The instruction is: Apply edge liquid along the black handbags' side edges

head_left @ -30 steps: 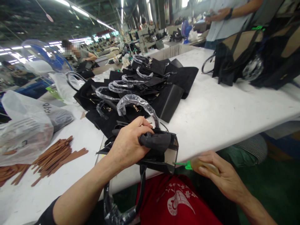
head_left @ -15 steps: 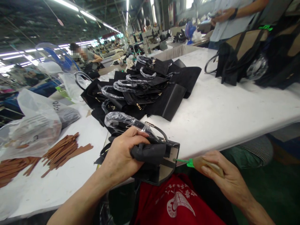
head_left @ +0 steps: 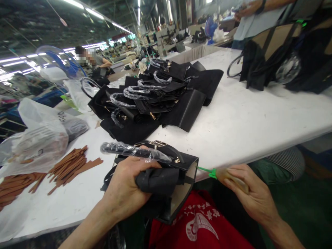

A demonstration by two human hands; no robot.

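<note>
black handbag [head_left: 181, 192] in hand at the near edge of the table [head_left: 249, 114]. we see the bag tilted, its open end turned to the right and showing a pale inner panel, with its lower part in front of the red garment [head_left: 202, 224] of the wearer; whether it touches the table we cannot tell. the left hand [head_left: 127, 185] is closed on the bag, its fingers around a folded black flap [head_left: 158, 181]. a handle [head_left: 135, 151] wrapped in clear film lies across the top of this hand, and beside it we note a thin strap [head_left: 168, 151] with gold-coloured fittings. the right hand [head_left: 245, 188] is closed around the yellowish body of a green-tipped tool [head_left: 220, 175], held roughly level; its slender stem points left to the rim of the pale panel, though contact is too fine for us to confirm. beyond the bag we find a heap of black bags [head_left: 153, 100], several with film-wrapped handles and gold-coloured zip pulls. to the left lie brown strips [head_left: 70, 164] in a loose stack, with a translucent plastic bag [head_left: 41, 135] just behind. at the far right of the table we observe standing bags [head_left: 255, 65], dark with tan panels, and behind them a co-worker [head_left: 256, 26] in a pale shirt.
</note>
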